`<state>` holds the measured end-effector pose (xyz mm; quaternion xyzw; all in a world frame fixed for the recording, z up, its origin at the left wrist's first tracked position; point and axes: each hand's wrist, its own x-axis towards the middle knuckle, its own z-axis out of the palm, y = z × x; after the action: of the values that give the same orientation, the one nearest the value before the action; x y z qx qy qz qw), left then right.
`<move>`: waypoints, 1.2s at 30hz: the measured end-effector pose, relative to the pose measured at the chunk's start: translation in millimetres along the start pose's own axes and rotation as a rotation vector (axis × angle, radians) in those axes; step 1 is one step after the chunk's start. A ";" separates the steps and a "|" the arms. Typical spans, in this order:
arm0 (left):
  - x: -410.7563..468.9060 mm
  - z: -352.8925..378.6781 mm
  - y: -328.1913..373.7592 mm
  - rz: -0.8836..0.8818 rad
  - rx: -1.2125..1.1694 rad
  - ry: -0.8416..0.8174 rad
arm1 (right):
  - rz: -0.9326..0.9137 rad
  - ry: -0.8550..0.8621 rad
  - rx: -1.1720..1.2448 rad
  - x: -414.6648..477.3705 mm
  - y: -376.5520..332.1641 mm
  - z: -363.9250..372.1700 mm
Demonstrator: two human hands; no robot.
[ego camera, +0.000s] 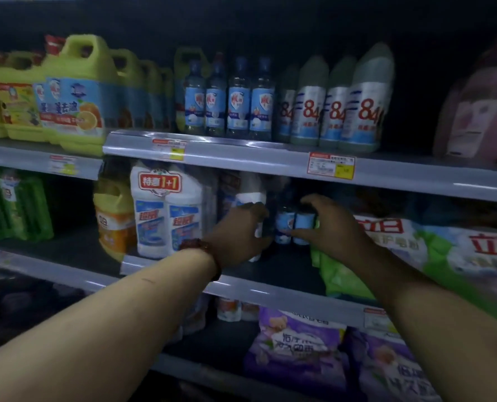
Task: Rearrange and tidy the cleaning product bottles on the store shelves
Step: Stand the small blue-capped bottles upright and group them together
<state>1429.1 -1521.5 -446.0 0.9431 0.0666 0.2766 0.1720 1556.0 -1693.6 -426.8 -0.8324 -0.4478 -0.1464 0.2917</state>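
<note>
1. Right hand (330, 227): fingers curled over the top and thumb beneath, clasping two small blue bottles (295, 224) that stand upright deep on the middle shelf (270, 293).
2. Left hand (238, 236): fingers wrapped round a white bottle (251, 198) just left of them.
3. Handling (judged): stiff plastic, probably liquid-filled and weighty for their size. Glossy labels may slip, so take each by the body, upright.
4. Obscured: the caps are lost in shadow, the left fingertips are hidden, and the dark thing between the white and blue bottles cannot be made out.
5. Flanking: twin-pack (166, 216) at left, green bag (343, 274) at right.
</note>
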 end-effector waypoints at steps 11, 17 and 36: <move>68.2 122.7 1.5 -0.338 -0.076 0.054 | 0.193 0.026 0.060 51.8 69.9 29.2; 88.5 143.6 -0.9 -0.474 -0.333 0.100 | 0.281 -0.159 0.125 84.5 69.7 39.5; 4.2 90.5 24.7 -0.405 -0.709 0.201 | 0.251 -0.017 0.433 9.8 51.5 19.0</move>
<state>1482.7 -1569.6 -506.3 0.7619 0.1676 0.3336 0.5292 1603.9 -1697.5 -455.0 -0.8009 -0.3643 -0.0028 0.4753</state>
